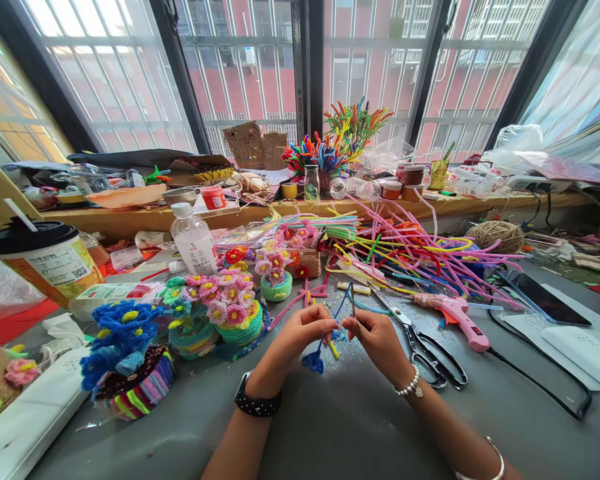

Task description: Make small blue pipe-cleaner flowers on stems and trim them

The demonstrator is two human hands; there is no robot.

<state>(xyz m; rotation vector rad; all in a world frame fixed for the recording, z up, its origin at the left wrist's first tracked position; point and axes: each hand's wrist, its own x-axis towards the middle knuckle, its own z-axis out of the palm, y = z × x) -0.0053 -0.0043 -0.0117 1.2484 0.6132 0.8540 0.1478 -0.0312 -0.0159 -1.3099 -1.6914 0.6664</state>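
My left hand (303,332) pinches a blue pipe cleaner (342,305) whose free end points up. Below the fingers hangs a small blue pipe-cleaner flower (313,362). Close beside it, my right hand (375,337) is closed on a thin, dark, pointed metal tool (353,303) held upright against the pipe cleaner; its exact kind is unclear. Blue fluff (341,335) and a yellow pipe-cleaner piece (335,350) lie beneath the hands. Large scissors (425,343) rest to the right of my right hand.
A pink glue gun (460,319) and a phone (545,297) lie on the right. Pipe cleaners (420,243) are heaped behind. At left stand potted fuzzy flowers (233,300), a blue-flowered pot (140,387), a bottle (195,240) and a lidded cup (45,253). Another person's hand shows at far right.
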